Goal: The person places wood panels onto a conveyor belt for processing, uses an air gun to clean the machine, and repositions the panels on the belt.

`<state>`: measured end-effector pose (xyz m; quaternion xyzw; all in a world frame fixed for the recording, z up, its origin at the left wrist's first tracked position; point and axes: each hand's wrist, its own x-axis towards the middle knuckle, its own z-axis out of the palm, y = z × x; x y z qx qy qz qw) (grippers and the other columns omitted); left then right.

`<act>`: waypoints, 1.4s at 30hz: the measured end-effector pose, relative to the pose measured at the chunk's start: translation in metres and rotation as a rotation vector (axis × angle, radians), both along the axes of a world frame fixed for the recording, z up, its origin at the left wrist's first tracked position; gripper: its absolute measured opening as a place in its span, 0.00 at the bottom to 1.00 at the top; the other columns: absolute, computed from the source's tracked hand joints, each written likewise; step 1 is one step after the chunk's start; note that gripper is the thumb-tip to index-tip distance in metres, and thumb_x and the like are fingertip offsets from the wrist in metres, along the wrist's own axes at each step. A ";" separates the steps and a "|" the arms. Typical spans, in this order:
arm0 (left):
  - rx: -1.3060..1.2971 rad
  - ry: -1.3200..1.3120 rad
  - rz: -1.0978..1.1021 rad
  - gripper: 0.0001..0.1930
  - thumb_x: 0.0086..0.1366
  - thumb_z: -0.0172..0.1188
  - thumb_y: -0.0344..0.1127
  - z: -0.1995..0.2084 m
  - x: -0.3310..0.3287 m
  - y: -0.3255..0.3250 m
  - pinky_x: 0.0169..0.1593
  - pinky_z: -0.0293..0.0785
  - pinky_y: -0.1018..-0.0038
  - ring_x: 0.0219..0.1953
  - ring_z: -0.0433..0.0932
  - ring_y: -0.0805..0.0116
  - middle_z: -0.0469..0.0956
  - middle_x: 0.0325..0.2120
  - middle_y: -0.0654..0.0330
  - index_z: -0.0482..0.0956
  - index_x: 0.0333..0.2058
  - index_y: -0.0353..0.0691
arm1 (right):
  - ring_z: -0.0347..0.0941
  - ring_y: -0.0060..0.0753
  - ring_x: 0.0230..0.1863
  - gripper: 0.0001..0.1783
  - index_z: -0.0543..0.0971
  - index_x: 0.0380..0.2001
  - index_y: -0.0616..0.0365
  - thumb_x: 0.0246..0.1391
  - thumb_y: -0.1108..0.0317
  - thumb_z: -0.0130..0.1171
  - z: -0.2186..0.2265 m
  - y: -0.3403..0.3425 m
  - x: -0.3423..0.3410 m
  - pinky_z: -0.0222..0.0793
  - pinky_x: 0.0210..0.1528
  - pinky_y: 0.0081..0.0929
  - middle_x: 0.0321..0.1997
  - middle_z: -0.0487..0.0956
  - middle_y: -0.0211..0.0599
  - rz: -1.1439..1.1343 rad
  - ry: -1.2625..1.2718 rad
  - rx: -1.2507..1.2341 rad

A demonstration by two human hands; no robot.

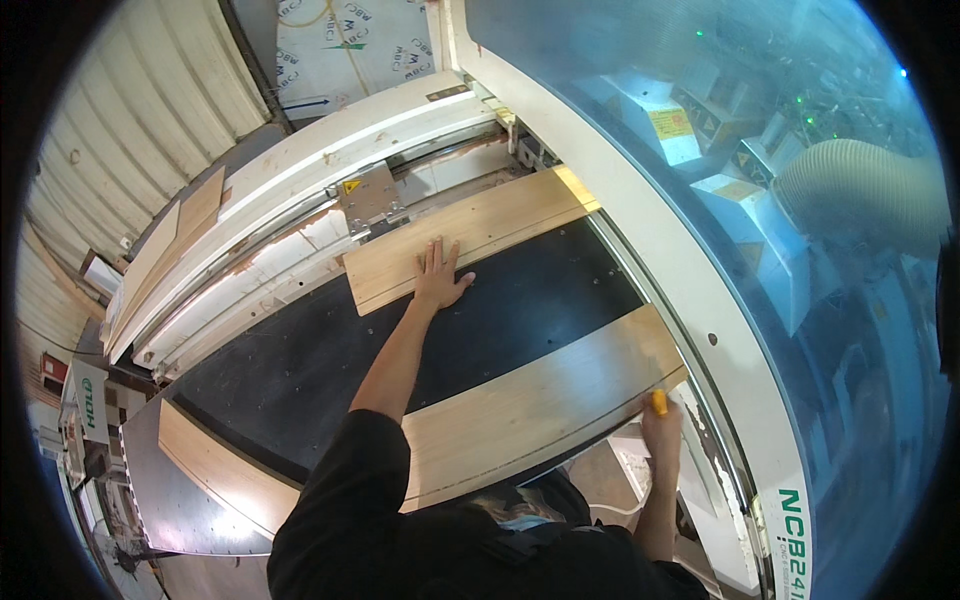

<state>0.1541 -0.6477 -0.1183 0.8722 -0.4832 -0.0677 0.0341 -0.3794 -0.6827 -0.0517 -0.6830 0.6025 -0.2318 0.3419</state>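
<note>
My left hand [438, 278] lies flat with spread fingers on the near edge of a light wood-grain board [500, 222], which sits at the far side of a black machine bed [310, 350]. Closer to me, a second wood-grain board [540, 400] lies across the bed, a thin dark line running along its near edge. At this board's right near corner my right hand [661, 432] is closed around a small yellow-orange object [659, 402]. What kind of thing it is I cannot make out, as the fingers cover most of it.
A third board [220, 465] rests at the left on a metal side table [160, 505]. Behind the bed runs a white rail with a metal clamp block [369, 198]. A white-framed blue transparent cover [620, 100] rises at the right, with a ribbed hose [865, 185] inside.
</note>
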 end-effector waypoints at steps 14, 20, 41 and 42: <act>-0.088 0.231 -0.105 0.45 0.70 0.54 0.65 0.006 -0.031 0.220 0.77 0.37 0.45 0.80 0.38 0.43 0.40 0.78 0.44 0.51 0.77 0.50 | 0.81 0.54 0.47 0.24 0.79 0.52 0.67 0.64 0.57 0.67 -0.112 0.020 -0.154 0.75 0.51 0.48 0.49 0.84 0.54 -0.313 0.065 -0.562; -0.257 0.113 0.529 0.45 0.65 0.67 0.54 0.009 -0.012 0.361 0.74 0.47 0.42 0.76 0.47 0.36 0.49 0.75 0.40 0.54 0.75 0.54 | 0.71 0.58 0.62 0.20 0.77 0.56 0.61 0.60 0.71 0.63 -0.016 -0.005 -0.006 0.63 0.67 0.50 0.58 0.77 0.52 -0.066 -0.036 -0.916; -0.452 -0.011 1.148 0.27 0.59 0.71 0.60 0.078 -0.056 0.438 0.59 0.72 0.50 0.59 0.74 0.42 0.79 0.50 0.43 0.85 0.52 0.51 | 0.85 0.57 0.37 0.32 0.86 0.31 0.70 0.62 0.44 0.58 -0.091 -0.227 0.259 0.77 0.43 0.44 0.29 0.86 0.55 0.770 0.330 -0.087; -0.476 0.005 1.197 0.24 0.61 0.69 0.58 0.093 -0.069 0.449 0.57 0.72 0.51 0.56 0.75 0.43 0.80 0.48 0.42 0.87 0.48 0.48 | 0.84 0.55 0.40 0.32 0.85 0.36 0.71 0.63 0.44 0.57 -0.092 -0.212 0.264 0.77 0.45 0.43 0.32 0.86 0.55 0.774 0.324 -0.058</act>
